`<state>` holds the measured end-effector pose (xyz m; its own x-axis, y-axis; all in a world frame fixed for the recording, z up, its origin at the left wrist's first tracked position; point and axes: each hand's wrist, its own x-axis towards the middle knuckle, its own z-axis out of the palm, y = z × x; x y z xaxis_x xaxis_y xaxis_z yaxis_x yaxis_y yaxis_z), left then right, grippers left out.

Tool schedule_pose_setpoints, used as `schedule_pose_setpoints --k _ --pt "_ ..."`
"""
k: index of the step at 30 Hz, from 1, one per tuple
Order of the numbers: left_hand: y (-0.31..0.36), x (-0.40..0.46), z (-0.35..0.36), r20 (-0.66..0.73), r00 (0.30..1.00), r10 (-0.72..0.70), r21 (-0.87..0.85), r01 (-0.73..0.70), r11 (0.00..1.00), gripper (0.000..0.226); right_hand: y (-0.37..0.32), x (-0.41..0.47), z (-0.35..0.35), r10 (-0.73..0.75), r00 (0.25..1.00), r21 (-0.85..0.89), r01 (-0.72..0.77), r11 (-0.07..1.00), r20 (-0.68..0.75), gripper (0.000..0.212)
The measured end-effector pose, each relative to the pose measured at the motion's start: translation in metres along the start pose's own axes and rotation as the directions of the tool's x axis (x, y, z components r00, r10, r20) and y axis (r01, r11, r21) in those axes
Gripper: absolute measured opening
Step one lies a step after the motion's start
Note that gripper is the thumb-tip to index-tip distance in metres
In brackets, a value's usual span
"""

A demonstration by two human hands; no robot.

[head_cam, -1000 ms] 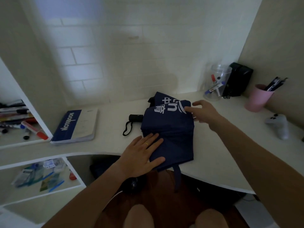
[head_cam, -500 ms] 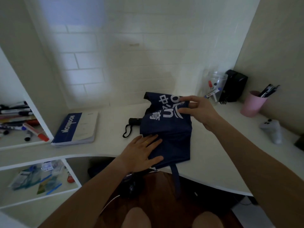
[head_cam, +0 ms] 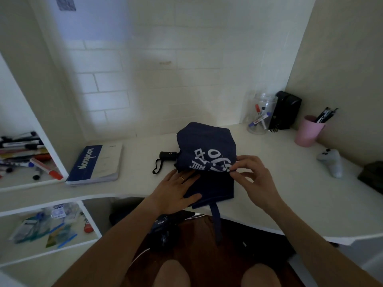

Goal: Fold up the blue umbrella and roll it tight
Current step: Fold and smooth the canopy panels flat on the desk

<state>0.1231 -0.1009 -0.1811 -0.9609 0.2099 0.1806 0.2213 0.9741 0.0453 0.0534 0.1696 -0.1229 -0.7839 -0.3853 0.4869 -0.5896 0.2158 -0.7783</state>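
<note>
Knees: the person's bare knees show at the bottom edge, under the worktop (head_cam: 269, 204) rim.
Strap: a blue closure strap (head_cam: 215, 220) hangs off the near edge of the worktop, down from the umbrella's cloth.
Left hand: the left hand (head_cam: 176, 191) lies flat, fingers straight, pressing the near left part of the cloth onto the worktop; it grasps nothing.
Right hand: the right hand (head_cam: 253, 179) pinches a folded edge of the cloth between thumb and fingertips, at the right side of the canopy beside the white lettering.
Blue umbrella: the blue umbrella (head_cam: 207, 154) lies collapsed on the worktop, straight ahead of the person, its cloth loose and part folded, not yet rolled.
Key relation: its black handle (head_cam: 168, 155) sticks out to the left, so the long axis seems to run left to right; the pinched fold is on the right, and the left hand is the nearer one to the handle.
Next move, as I judge it: drawing the pinched flap across, with the flat hand as anchor.
Left of it: a blue and white notebook (head_cam: 97, 162) lies well apart.
Containers, far right: a clear jar (head_cam: 260, 112) holds markers; a pink cup (head_cam: 308, 131) holds dark pens.
Side shelves: the left shelf (head_cam: 31, 181) carries markers and pens.
</note>
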Motion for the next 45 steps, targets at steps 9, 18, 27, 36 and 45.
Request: schedule_pose_setpoints --k 9,18,27,36,45 --pt "0.016 -0.01 -0.002 -0.276 0.957 -0.091 -0.039 0.084 0.996 0.075 0.02 -0.016 0.006 0.014 1.0 -0.101 -0.013 0.995 0.01 0.018" --pt "0.035 -0.019 -0.015 -0.321 0.814 -0.485 -0.682 0.157 0.715 0.105 0.032 -0.022 0.004 0.056 0.995 -0.14 -0.045 0.989 0.078 0.019" --pt "0.036 0.001 -0.041 0.074 0.786 -0.614 -0.953 0.238 0.189 0.031 0.038 -0.026 0.005 0.006 0.99 -0.203 0.023 0.979 0.141 0.027" --pt "0.029 -0.002 -0.022 0.008 0.812 -0.583 -0.904 0.255 0.344 0.039 0.026 -0.014 0.0 0.3 0.937 -0.007 -0.303 0.953 0.181 0.018" --pt "0.023 -0.006 -0.025 0.081 0.877 -0.473 -0.955 0.204 0.216 0.073 0.013 0.008 0.01 0.529 0.845 0.248 -0.531 0.81 0.078 0.024"
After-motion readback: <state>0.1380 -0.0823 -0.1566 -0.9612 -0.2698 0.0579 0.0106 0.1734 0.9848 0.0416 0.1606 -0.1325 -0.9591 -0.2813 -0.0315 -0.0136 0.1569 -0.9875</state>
